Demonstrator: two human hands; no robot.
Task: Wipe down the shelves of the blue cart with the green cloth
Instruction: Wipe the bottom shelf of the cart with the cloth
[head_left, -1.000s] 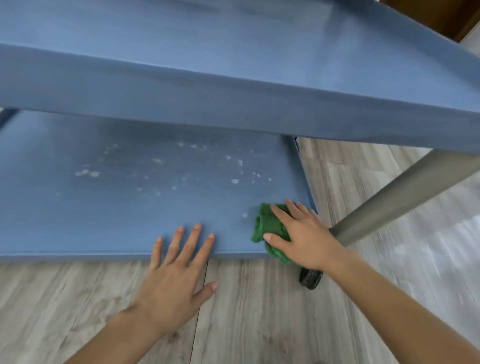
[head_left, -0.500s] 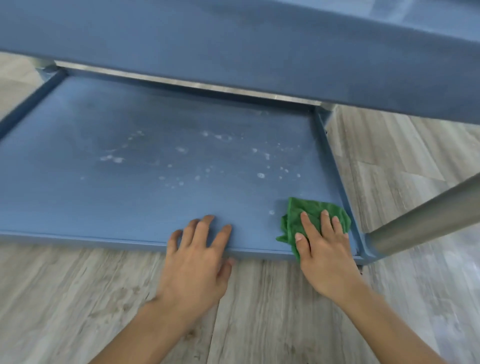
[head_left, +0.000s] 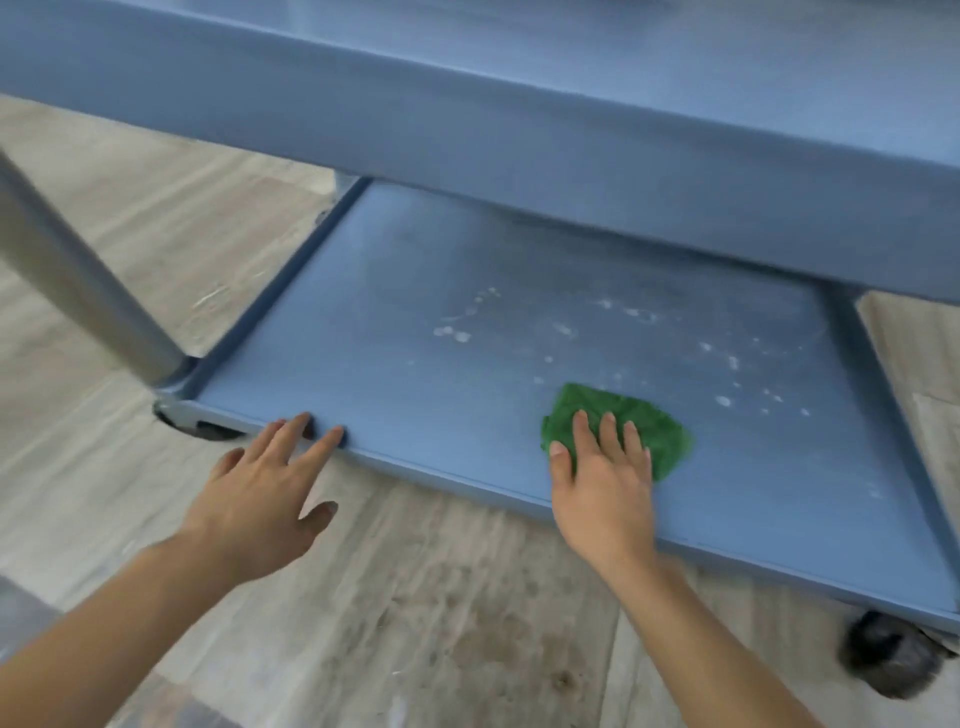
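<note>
The cloth (head_left: 644, 423) has slid left from the lower shelf's (head_left: 415, 280) right front corner to mid-front. The right hand (head_left: 602, 499) presses it flat with straight fingers. The left hand (head_left: 265, 493) has shifted toward the left corner, its straight fingertips on the rim, holding nothing. In view are one cloth, two hands, two shelves, one leg (head_left: 67, 280) and one wheel (head_left: 883, 660), perhaps a second, blurred.

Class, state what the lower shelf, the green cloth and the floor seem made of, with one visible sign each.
Lower shelf: likely painted metal or plastic; smooth, matte blue, moulded rim.
Green cloth: soft fabric, maybe microfibre; fuzzy, crumpled.
Floor: wood-look planks, laminate or vinyl; grey grain, seams.
</note>
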